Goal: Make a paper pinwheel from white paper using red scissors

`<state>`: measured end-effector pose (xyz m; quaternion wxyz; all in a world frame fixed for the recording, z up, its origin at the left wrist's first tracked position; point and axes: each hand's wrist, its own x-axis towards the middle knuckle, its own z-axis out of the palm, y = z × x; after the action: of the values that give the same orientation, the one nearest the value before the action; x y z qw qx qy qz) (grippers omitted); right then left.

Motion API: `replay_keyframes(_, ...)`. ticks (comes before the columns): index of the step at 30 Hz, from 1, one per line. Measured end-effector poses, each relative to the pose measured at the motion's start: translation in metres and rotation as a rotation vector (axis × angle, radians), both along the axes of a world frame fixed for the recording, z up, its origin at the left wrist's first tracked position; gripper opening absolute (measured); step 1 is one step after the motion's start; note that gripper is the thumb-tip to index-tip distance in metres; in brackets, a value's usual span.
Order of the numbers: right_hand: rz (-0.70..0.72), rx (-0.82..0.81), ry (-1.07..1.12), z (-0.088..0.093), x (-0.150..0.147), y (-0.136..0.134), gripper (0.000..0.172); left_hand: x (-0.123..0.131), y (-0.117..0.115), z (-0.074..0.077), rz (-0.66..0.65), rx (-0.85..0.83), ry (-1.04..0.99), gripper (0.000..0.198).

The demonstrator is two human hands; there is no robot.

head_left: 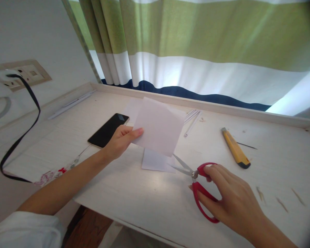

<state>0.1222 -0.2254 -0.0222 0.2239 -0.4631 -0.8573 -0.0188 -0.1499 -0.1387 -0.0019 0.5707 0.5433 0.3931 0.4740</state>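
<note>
Between thumb and fingers, my left hand point(121, 139) pinches a white sheet of paper point(160, 125) by its left edge, raised above the table. My right hand point(227, 193) has its fingers through the red handles of a pair of scissors point(193, 174). The blades are spread and point left, their upper tip close to the paper's lower right corner; I cannot tell if they touch. Below the raised sheet, another piece of white paper point(156, 162) lies on the table, partly covered from view.
A black phone point(108, 130) lies behind my left hand, with a beaded strap point(57, 174) near my forearm. At right are a yellow box cutter point(235, 148), a thin dark stick point(246, 145) and small scraps point(281, 204). Folded paper strips point(192, 122) lie farther back. A black cord point(32, 93) hangs at left.
</note>
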Motion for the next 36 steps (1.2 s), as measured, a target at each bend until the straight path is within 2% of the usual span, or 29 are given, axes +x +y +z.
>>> replay_keyframes(6,0.017,0.042,-0.046,-0.002,0.001,-0.001,0.022,0.0,0.0,-0.001,-0.044,0.006,-0.049,0.02)
replay_keyframes(14,0.021,0.153,-0.109,-0.003,0.001,-0.002,0.022,-0.005,0.0,-0.01,-0.02,-0.015,0.053,0.026)
replay_keyframes(19,0.051,0.146,-0.105,-0.001,0.001,-0.002,0.021,-0.007,0.0,-0.012,-0.025,-0.016,0.087,0.025)
replay_keyframes(26,0.087,0.18,-0.106,-0.002,0.003,-0.001,0.022,-0.005,0.0,-0.011,-0.044,-0.026,0.076,0.025)
replay_keyframes(36,0.094,0.145,-0.088,-0.001,0.005,-0.003,0.023,-0.003,-0.001,-0.01,-0.084,-0.026,0.02,0.021)
